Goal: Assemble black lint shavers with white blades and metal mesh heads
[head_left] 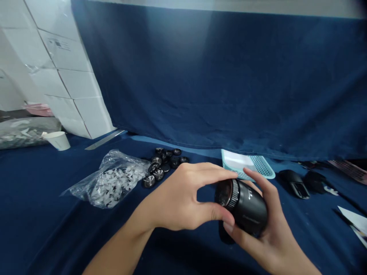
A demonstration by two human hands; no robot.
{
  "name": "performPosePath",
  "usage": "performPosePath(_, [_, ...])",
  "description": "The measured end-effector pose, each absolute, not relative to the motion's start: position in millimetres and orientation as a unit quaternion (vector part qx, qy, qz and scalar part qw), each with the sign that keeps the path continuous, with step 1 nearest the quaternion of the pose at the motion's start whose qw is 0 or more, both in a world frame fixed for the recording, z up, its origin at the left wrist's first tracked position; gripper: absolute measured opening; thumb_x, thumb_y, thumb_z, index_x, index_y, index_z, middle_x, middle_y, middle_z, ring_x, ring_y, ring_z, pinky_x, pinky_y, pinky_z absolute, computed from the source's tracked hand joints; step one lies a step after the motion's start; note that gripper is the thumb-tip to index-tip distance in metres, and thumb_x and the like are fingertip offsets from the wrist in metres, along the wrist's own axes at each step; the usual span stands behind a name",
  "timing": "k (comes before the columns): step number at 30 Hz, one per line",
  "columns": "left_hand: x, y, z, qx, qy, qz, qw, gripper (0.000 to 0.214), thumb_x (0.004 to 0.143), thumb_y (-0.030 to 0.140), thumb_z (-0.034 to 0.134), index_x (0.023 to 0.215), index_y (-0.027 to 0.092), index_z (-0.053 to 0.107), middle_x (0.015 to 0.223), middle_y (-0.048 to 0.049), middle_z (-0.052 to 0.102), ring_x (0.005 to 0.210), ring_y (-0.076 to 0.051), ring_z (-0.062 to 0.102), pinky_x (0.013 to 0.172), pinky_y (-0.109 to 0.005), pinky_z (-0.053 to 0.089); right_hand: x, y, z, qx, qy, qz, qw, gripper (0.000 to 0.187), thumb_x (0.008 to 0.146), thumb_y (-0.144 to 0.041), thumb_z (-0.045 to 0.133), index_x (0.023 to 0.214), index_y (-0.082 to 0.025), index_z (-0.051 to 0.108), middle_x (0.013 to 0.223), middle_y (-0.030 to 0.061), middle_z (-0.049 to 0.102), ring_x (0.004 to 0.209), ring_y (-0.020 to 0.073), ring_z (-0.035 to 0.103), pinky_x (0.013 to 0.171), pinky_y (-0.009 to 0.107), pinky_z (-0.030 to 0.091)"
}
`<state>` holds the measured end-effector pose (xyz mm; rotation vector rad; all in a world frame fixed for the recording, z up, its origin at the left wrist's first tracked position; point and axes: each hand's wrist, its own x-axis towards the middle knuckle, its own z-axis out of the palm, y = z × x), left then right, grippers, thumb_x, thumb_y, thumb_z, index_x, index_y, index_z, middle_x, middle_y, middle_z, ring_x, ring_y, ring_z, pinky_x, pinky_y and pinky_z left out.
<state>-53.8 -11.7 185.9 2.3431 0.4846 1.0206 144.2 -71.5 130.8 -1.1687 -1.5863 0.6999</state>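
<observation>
Both my hands hold a black cylindrical device [246,206] with a ribbed collar and a dark round end facing left. My left hand [177,196] pinches the collar end between thumb and fingers. My right hand [266,214] wraps around the body from the right. A dark part below the cylinder is partly hidden by my fingers. Left of my hands lies a pile of several round black discs with metal faces [163,164]. Beside them is a clear plastic bag of small white pieces [113,181].
A teal perforated tray [249,164] sits behind my hands, and several black plastic parts [294,183] lie to the right. A dark blue cloth covers the table [43,179] and hangs behind it. White cartons [69,76], a paper cup [59,140] and a grey bag [25,131] stand far left.
</observation>
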Motion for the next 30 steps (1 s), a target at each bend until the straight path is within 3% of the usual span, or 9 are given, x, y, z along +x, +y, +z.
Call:
performPosePath(3, [-56,-9,184,0.874,0.153,0.385,0.254,0.058,0.074,0.026,0.083,0.126,0.012,0.061,0.124,-0.0089,0.067,0.112,-0.020,0.062,0.100,-0.026,0.047,143,-74,129,-0.458,-0.663,0.298,0.512,0.094,0.077,-0.023,0.072,0.150,-0.037,0.015,0.123,0.0074,0.056,0.090,0.0217,0.066,0.077,0.032,0.060])
performPosePath(5, [-55,-8,183,0.877,0.148,0.386,0.245,0.059,0.073,0.025,0.083,0.126,0.012,0.061,0.125,-0.0094,0.066,0.114,-0.021,0.062,0.102,-0.027,0.045,144,-73,131,-0.453,-0.657,0.315,0.514,0.097,0.076,-0.022,0.073,0.151,-0.036,0.013,0.121,0.0074,0.057,0.091,0.0217,0.067,0.079,0.033,0.060])
performPosePath(10, [-44,-16,186,0.846,0.266,0.392,0.245,0.051,0.081,0.037,0.076,0.127,0.021,0.061,0.116,-0.0030,0.070,0.107,-0.021,0.066,0.098,-0.030,0.049,145,-61,136,-0.405,-0.568,0.487,0.526,0.091,0.075,-0.031,0.076,0.148,-0.036,0.022,0.113,0.0056,0.065,0.089,0.0234,0.070,0.081,0.040,0.059])
performPosePath(13, [-41,-24,181,0.798,0.378,0.395,0.254,0.061,0.086,0.046,0.068,0.141,0.030,0.047,0.132,-0.0041,0.062,0.119,-0.026,0.060,0.101,-0.038,0.048,136,-51,135,-0.352,-0.488,0.561,0.569,0.082,0.076,-0.038,0.076,0.143,-0.034,0.029,0.114,0.0063,0.067,0.096,0.0267,0.070,0.085,0.044,0.058])
performPosePath(17, [-56,-34,165,0.767,0.404,0.353,0.352,0.103,0.070,0.049,0.081,0.153,0.036,0.020,0.150,-0.0075,0.043,0.131,-0.033,0.048,0.102,-0.046,0.047,114,-43,129,-0.325,-0.456,0.496,0.664,0.074,0.076,-0.037,0.076,0.137,-0.030,0.035,0.115,0.0092,0.067,0.101,0.0294,0.068,0.088,0.050,0.056])
performPosePath(19, [-69,-40,158,0.745,0.381,0.326,0.439,0.112,0.062,0.046,0.087,0.153,0.033,0.022,0.143,-0.0103,0.051,0.118,-0.032,0.059,0.092,-0.044,0.053,99,-43,126,-0.319,-0.461,0.433,0.706,0.076,0.077,-0.036,0.077,0.137,-0.031,0.032,0.113,0.0088,0.067,0.099,0.0287,0.069,0.089,0.052,0.055])
performPosePath(21, [-84,-47,155,0.730,0.370,0.319,0.478,0.101,0.061,0.042,0.088,0.147,0.029,0.037,0.127,-0.0085,0.063,0.103,-0.028,0.066,0.086,-0.039,0.055,83,-46,120,-0.322,-0.479,0.390,0.718,0.081,0.074,-0.037,0.079,0.139,-0.032,0.030,0.114,0.0089,0.066,0.099,0.0285,0.069,0.091,0.052,0.053])
performPosePath(25, [-118,-61,156,0.738,0.441,0.301,0.413,0.060,0.065,0.035,0.085,0.119,0.023,0.061,0.105,-0.0010,0.070,0.097,-0.024,0.066,0.086,-0.033,0.052,49,-49,101,-0.311,-0.535,0.413,0.668,0.088,0.071,-0.045,0.080,0.141,-0.030,0.029,0.119,0.0104,0.064,0.104,0.0285,0.067,0.090,0.044,0.055])
performPosePath(30, [-175,-73,122,0.713,0.622,0.213,0.244,0.051,0.075,0.044,0.072,0.116,0.021,0.052,0.103,-0.0068,0.070,0.090,-0.029,0.068,0.072,-0.034,0.051,24,-38,76,-0.304,-0.659,0.503,0.469,0.084,0.081,-0.043,0.072,0.148,-0.030,0.023,0.145,0.0105,0.048,0.132,0.0282,0.049,0.107,0.043,0.044])
